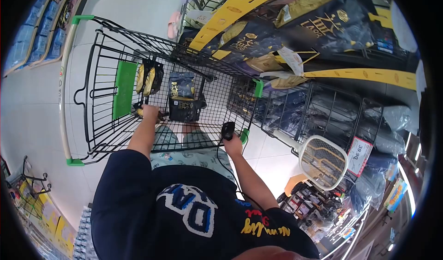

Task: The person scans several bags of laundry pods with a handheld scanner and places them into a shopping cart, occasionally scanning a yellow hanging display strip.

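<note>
A black wire shopping cart (124, 89) with a green panel stands in front of me. My left hand (150, 112) reaches into it, fingers closed around a black-and-gold pack (140, 111) that it partly hides. Beyond that hand, two similar packs (150, 80) lie side by side on the wire. To their right are two dark printed pouches (182, 85), one overlapping the other. Near the cart's right corner, my right hand (233, 144) is wrapped around a small black device (227, 130). A thin cable runs from the device toward my shirt.
Dark bags with gold print (318, 24) fill a rack with yellow strips at upper right. A white racket-shaped swatter (323, 163) hangs beside a price sign (361, 156). Another person's pink shoe (173, 25) shows behind the cart. Another cart (30, 186) stands at lower left.
</note>
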### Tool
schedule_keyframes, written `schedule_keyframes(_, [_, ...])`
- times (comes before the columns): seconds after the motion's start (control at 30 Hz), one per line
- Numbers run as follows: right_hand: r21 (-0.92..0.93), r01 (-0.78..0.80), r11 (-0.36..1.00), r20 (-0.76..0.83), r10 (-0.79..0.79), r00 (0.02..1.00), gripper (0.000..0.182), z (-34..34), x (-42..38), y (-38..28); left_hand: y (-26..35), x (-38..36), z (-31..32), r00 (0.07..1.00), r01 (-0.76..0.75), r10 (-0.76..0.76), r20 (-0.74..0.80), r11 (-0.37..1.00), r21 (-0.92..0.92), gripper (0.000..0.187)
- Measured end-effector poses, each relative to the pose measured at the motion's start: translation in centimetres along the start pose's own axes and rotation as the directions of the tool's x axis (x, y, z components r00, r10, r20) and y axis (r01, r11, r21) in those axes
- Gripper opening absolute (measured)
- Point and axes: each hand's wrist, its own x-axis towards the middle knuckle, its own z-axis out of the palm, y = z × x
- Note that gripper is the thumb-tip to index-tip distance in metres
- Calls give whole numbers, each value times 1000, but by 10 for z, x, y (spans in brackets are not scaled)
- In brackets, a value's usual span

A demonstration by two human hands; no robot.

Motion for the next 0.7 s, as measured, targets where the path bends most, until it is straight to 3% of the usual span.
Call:
schedule_keyframes(0.07, [-27, -14, 1000, -35, 13, 999, 38, -6, -13, -17, -17, -42, 0, 994, -25, 30, -103, 998, 49, 29])
schedule_keyframes(0.17, [-35, 113, 993, -64, -115, 991, 38, 7, -20, -14, -37, -35, 34, 999, -33, 33, -19, 999, -26, 30])
schedule_keyframes(0.27, [-31, 167, 986, -92, -169, 981, 42, 9, -34, -29, -46, -63, 8, 996, -62, 51, -68, 985, -163, 25])
schedule_keyframes(0.3, [-10, 177, 984, -92, -177, 980, 42, 9, -38, -34, -48, -86, -11, 990, -79, 47, -133, 966, -246, 25])
schedule_keyframes(0.33, [12, 187, 982, -92, -185, 978, 42, 9, -40, -38, -51, -106, -20, 951, -185, 81, -297, 923, -339, 30])
schedule_keyframes(0.4, [53, 204, 978, -92, -198, 976, 42, 10, -46, -46, -52, -104, -16, 889, -284, 77, -451, 866, -412, 30])
schedule_keyframes(0.47, [75, 215, 974, -94, -207, 974, 43, 6, -57, -60, -48, -97, -22, 911, -320, 11, -412, 649, -691, 24])
schedule_keyframes(0.5, [92, 240, 967, -93, -231, 968, 43, 6, -58, -62, -48, -103, -29, 909, -347, 10, -417, 575, -741, 22])
schedule_keyframes(0.63, [174, 341, 924, -112, -326, 939, 41, 17, -58, -61, -43, -143, -53, 847, -519, -12, -531, 195, -832, 19])
schedule_keyframes(0.7, [215, 370, 904, -118, -352, 928, 39, 19, -63, -68, -41, -170, -64, 869, -494, -15, -495, 35, -869, 17])
